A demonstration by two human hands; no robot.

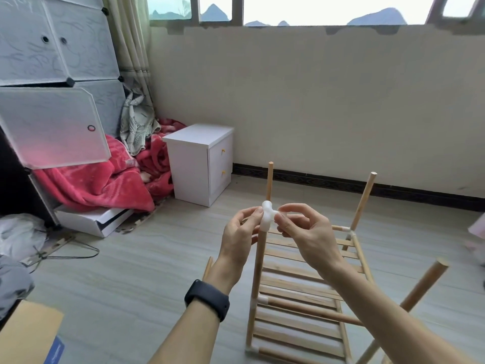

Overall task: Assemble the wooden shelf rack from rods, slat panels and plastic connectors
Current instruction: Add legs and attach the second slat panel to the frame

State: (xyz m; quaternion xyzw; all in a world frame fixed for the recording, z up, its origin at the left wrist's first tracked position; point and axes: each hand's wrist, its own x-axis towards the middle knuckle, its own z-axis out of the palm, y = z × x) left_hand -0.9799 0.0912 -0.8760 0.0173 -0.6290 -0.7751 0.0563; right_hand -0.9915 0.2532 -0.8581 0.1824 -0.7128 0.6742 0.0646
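Right now the white connector (267, 215) sits on top of a rod (258, 271) that stands up from the near left side of the slat panel (301, 285), so it is high above the panel. Both hands pinch it. The left hand (237, 240) holds its round body with the thumb and fingertips. The right hand (304, 232) nips the little arm that sticks out sideways. I think two hands are used so the piece can be turned and pushed down straight, and so its side arm ends up pointing over the panel, where a cross rod would go.

Three more rods stand up around the slat panel: one at its far left (270, 179), one at its far right (364, 200) and one at its near right (420, 287). Their tops are bare, so they likely need connectors too. The near right one leans outward, so it may be loose.

Far to the left of the panel and farther back, a small white cabinet (199, 164) stands on the floor. A red blanket (91, 185) lies left of the panel, past that.
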